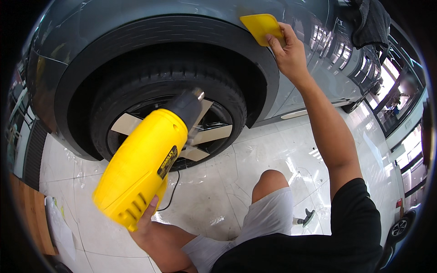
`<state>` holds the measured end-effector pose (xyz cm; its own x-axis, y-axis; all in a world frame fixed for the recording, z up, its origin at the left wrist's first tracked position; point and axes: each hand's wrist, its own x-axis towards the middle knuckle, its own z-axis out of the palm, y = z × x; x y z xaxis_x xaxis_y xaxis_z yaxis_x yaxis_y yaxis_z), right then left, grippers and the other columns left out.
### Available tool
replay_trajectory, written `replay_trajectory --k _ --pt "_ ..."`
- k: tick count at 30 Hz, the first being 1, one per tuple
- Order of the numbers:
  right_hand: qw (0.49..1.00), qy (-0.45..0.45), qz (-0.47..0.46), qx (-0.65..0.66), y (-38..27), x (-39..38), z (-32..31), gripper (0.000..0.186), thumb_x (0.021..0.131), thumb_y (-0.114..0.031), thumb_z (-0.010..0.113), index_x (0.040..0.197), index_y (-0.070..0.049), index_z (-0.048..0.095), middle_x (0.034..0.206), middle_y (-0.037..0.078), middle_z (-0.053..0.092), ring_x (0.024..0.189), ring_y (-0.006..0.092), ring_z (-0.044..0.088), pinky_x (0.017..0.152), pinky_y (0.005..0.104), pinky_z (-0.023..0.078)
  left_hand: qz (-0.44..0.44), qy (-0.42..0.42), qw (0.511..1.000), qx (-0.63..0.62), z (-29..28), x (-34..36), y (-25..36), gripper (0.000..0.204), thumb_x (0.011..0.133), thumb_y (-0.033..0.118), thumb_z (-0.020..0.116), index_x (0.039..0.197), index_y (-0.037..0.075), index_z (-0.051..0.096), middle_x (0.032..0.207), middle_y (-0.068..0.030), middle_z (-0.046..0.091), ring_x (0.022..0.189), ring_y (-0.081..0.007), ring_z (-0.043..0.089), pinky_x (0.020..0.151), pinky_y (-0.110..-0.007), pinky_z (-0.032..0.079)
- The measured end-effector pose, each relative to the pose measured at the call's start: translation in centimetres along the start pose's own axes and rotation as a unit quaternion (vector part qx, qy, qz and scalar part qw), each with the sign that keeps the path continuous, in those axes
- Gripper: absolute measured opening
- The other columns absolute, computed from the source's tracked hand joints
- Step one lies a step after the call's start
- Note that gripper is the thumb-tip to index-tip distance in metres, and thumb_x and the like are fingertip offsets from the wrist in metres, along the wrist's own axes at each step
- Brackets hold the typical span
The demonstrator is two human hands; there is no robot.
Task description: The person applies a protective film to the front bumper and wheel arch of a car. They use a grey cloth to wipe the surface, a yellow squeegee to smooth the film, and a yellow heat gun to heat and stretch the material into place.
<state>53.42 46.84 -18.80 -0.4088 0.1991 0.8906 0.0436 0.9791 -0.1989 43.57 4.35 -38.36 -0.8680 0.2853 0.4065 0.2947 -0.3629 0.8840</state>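
Observation:
My left hand [146, 217] grips the handle of a yellow heat gun [145, 159], mostly hidden behind its body. The gun's black collar and metal nozzle point up and to the right, in front of the wheel. Up at the right, my right hand [292, 53] pinches a flat yellow squeegee card [259, 28] between thumb and fingers. The card lies close to or against the grey car fender [218, 10], just above the dark wheel arch trim [159, 29]. Below the arch sits the black tyre [168, 82]; its wheel has pale spoke inserts [218, 133].
A black cord [172, 195] hangs below the gun. A dark cloth [372, 25] drapes over the car at upper right. A small tool with a dark green head [309, 217] rests on the tiled floor [205, 204]. At left are a wooden panel [28, 211] and a plastic bag [60, 227].

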Motion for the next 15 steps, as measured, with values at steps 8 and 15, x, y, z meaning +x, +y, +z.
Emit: replay_trajectory --k 8,15 --pt "0.99 -0.057 -0.123 -0.04 -1.1 1.7 0.6 0.027 0.091 -0.011 0.062 0.117 -0.007 0.057 0.101 0.018 0.067 0.089 0.0366 0.066 0.078 0.0365 0.053 0.105 -0.07 0.968 -0.216 0.8 1.3 2.7 0.053 0.088 0.042 0.062 0.12 0.002 0.047 0.079 -0.0079 0.055 0.064 -0.0157 0.051 0.062 -0.028 0.046" --pt "0.984 -0.05 -0.138 -0.098 -1.3 1.6 0.2 0.028 0.091 -0.012 0.062 0.118 -0.007 0.057 0.103 0.017 0.068 0.091 0.0346 0.067 0.082 0.0365 0.053 0.036 -0.052 0.866 -0.496 -1.7 2.0 1.7 0.04 0.089 0.039 0.062 0.113 0.01 0.049 0.077 -0.0008 0.046 0.066 -0.012 0.042 0.067 -0.028 0.04"
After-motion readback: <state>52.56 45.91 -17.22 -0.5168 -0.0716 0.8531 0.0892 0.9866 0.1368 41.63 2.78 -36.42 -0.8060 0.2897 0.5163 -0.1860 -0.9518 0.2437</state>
